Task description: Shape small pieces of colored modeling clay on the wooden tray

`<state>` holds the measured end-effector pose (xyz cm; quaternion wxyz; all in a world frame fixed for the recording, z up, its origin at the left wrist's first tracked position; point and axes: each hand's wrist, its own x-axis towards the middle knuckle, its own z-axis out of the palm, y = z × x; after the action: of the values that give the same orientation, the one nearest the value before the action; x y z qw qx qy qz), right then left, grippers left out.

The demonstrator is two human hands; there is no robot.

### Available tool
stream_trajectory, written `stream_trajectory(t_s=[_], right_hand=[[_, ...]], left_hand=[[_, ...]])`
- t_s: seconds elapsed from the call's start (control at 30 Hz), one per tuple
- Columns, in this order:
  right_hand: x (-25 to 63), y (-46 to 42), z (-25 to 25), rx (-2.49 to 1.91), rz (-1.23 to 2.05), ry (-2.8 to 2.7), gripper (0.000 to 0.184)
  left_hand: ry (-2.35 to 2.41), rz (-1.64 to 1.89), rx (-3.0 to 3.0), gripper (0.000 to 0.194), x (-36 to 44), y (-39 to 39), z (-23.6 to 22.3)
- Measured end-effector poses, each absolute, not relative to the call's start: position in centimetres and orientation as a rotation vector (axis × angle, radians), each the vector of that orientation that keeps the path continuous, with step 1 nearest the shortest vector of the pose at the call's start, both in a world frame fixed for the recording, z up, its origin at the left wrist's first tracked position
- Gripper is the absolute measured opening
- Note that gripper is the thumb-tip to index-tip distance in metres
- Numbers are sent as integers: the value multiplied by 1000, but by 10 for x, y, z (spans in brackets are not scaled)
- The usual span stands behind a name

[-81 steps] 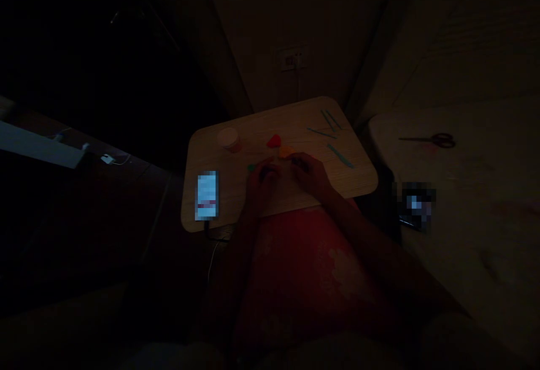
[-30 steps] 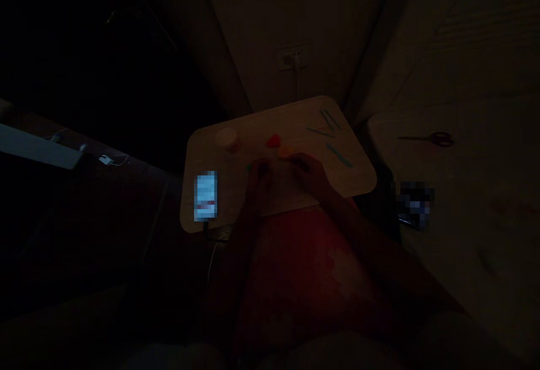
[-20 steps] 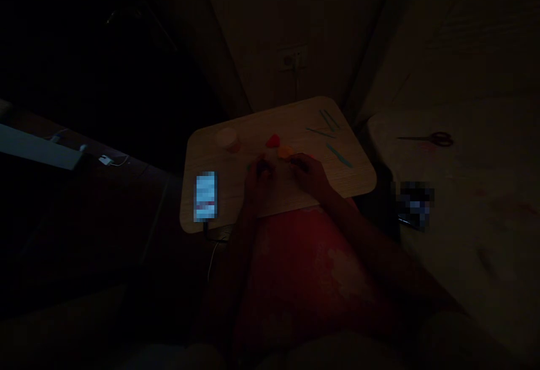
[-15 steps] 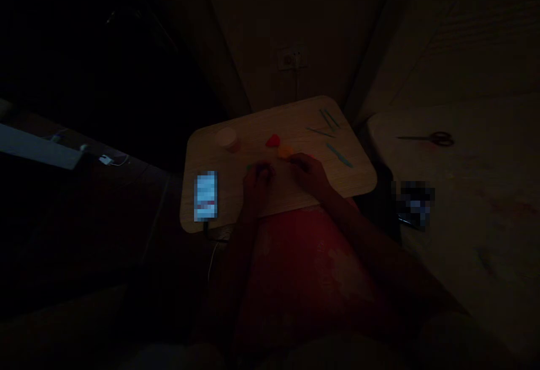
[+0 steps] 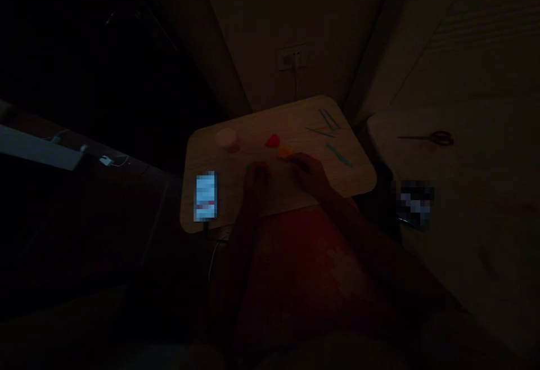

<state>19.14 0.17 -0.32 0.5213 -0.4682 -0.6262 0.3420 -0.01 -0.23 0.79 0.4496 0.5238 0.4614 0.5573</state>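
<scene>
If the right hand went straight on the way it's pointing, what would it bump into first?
The right hand would probably reach the orange lump first, just past its fingertips, though the dark makes the gap hard to judge.

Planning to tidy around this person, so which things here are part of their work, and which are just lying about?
Part of the work:
left hand, right hand, green bit beside it, orange lump, red triangular piece, teal modelling tools

Probably lying about:
pale round tub, phone, scissors, blurred dark device
</scene>
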Motion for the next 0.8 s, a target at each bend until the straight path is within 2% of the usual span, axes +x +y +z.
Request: stream_trajectory(t_s=[0.1,0.27,0.5,0.57,0.8], right_hand=[[191,3,-4,-1079,816,-1477,20],[191,1,0,-1059,841,-1447,18],[191,-2,5,-1108,874,-1454,32],[191,-1,3,-1122,861,-1463,31],[192,1,-2,-1176,779,-1563,30]], left_hand=[[1060,1364,1281,36,-2,-2,6],[1037,1367,1261,50,-4,-4,7],[1091,1349,1382,46,-1,-6,10],[1110,1353,1361,46,-2,-5,6],[1165,1338,1338,29,-4,-2,-2]])
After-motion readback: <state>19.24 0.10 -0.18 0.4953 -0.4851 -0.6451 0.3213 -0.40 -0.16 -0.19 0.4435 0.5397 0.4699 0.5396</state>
